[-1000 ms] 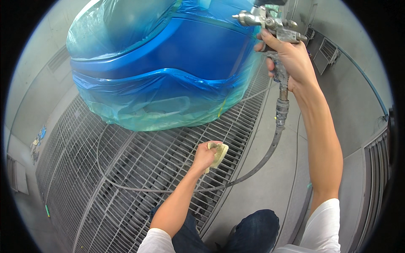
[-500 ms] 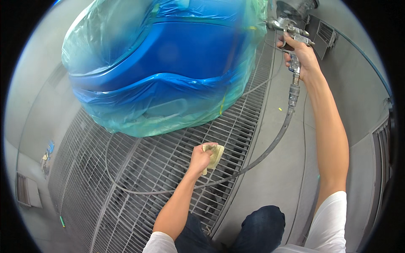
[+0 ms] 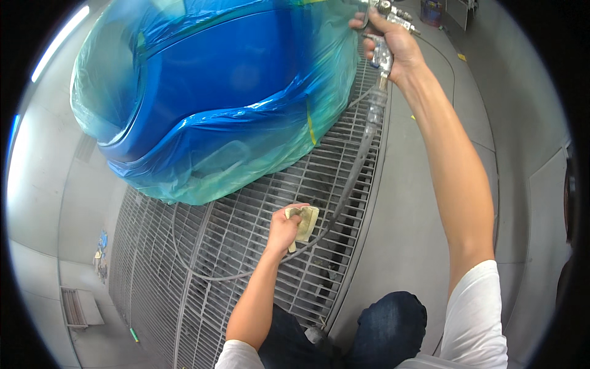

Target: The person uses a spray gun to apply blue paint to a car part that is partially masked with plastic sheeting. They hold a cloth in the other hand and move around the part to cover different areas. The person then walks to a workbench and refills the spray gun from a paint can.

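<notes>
My right hand (image 3: 393, 46) is raised at the top right and grips a metal spray gun (image 3: 384, 18) beside the right side of a glossy blue car body part (image 3: 227, 80). Green-tinted masking film (image 3: 246, 160) wraps the lower and outer areas of that part. A grey hose (image 3: 353, 172) hangs from the gun and loops over the floor grating. My left hand (image 3: 284, 230) is lower, in the middle, closed on a folded yellowish cloth (image 3: 305, 221), held apart from the part.
A metal floor grating (image 3: 203, 270) runs under the part, with smooth grey floor (image 3: 405, 234) to its right. Grey booth walls curve around. A small wall vent (image 3: 77, 307) sits lower left. My knee in blue jeans (image 3: 387, 326) is at the bottom.
My right hand with the spray gun has shifted along the part's right side, and my view has swung so the part fills more of the upper left. The left hand keeps the cloth.
</notes>
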Tool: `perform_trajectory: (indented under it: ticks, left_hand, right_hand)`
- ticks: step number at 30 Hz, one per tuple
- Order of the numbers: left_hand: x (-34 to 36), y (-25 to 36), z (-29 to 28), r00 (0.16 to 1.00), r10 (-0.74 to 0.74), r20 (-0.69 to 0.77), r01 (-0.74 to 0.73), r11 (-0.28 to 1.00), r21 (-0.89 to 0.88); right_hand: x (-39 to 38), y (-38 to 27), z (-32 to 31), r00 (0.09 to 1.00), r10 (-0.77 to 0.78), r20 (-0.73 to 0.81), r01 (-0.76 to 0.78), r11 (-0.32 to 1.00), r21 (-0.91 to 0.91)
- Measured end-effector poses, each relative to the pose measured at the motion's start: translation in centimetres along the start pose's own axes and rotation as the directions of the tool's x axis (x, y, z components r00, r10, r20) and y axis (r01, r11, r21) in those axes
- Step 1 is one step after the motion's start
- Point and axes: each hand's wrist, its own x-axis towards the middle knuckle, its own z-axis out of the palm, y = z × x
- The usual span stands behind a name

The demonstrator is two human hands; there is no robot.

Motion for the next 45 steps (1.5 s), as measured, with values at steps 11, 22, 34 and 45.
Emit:
perform_trajectory:
  ticks: [11,22,34,45]
  left_hand:
    - [-0.2,-0.2,3.8,1.000,-0.028,0.003,0.027,0.989,0.148]
    - [-4.5,-0.6,4.6,0.978,-0.144,-0.149,0.177,0.953,0.246]
    - [-5.9,-2.5,1.0,0.936,-0.090,-0.340,0.101,0.995,0.014]
    - [-5.4,-7.7,-7.0,0.973,-0.044,-0.227,0.042,0.999,-0.014]
  right_hand:
    - [-10.2,8.8,-5.5,0.838,0.501,-0.215,-0.525,0.848,-0.071]
    - [-7.0,4.2,-3.1,0.972,0.202,-0.121,-0.188,0.975,0.119]
    - [-10.8,1.7,4.0,0.988,0.151,0.028,-0.133,0.933,-0.336]
    - [-14.7,3.8,14.8,0.971,0.217,0.104,-0.134,0.846,-0.516]
